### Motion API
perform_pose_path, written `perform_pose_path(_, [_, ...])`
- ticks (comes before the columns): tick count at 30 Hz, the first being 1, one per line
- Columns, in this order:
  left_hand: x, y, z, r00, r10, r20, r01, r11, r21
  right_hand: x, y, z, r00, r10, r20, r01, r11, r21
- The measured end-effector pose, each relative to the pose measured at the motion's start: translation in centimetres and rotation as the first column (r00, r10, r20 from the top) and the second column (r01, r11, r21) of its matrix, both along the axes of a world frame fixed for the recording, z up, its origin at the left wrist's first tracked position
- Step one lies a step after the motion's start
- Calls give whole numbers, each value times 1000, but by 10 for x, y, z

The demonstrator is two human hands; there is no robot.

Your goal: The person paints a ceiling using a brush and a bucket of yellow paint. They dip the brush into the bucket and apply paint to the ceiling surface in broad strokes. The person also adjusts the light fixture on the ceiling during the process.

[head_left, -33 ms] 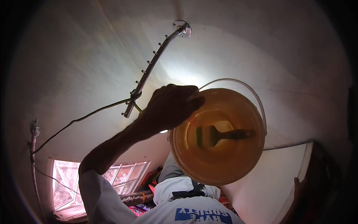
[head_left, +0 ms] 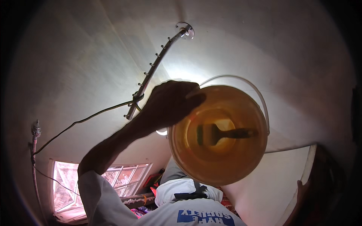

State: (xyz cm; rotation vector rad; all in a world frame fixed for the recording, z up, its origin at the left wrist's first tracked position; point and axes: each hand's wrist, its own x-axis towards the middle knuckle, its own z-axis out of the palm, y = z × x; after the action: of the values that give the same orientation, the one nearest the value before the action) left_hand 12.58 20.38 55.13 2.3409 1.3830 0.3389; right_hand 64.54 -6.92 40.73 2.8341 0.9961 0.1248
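Note:
An orange, translucent bucket [head_left: 211, 165] with a pale wire handle is raised in front of me, and my left hand [head_left: 173, 101] grips its upper-left rim. A paintbrush [head_left: 230, 133] shows inside it, its handle pointing right. Low at the right, my right hand [head_left: 303, 188] is at the edge of a white panel [head_left: 275, 177]; its fingers are too dark to make out fully.
A metal rail with pegs [head_left: 158, 56] hangs from the curved pale surface overhead, with a dark cable [head_left: 86, 119] looped over it. An upright pipe [head_left: 34, 143] stands at far left beside a gridded window [head_left: 128, 177]. Mixed items [head_left: 152, 180] lie low behind my body.
My left hand and the bucket have moved slightly upward and a little to the left. My right hand has barely moved.

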Motion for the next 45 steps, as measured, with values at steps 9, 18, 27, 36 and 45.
perform_pose_path(9, [-40, 51, 19, 958, 258, 126, -285, 903, 320, 3, 8, 0, 992, -43, -122, 46, 999, 20])
perform_pose_path(18, [-57, 85, 5, 934, 236, 269, -280, 950, 141, 11, 5, -14, 998, 6, -67, -3, 999, 45])
perform_pose_path(27, [-55, 94, 3, 938, 328, 111, -326, 945, -36, -2, 19, 0, 999, -26, -28, 24, 998, -65])
perform_pose_path(36, [-57, 102, 1, 933, 289, 216, -258, 953, -159, -12, 26, 23, 997, 55, 54, -43, 980, -195])
perform_pose_path(45, [-56, 92, 2, 982, 171, 79, -179, 978, 104, 19, 2, -15, 989, 127, -75, -119, 988, 98])
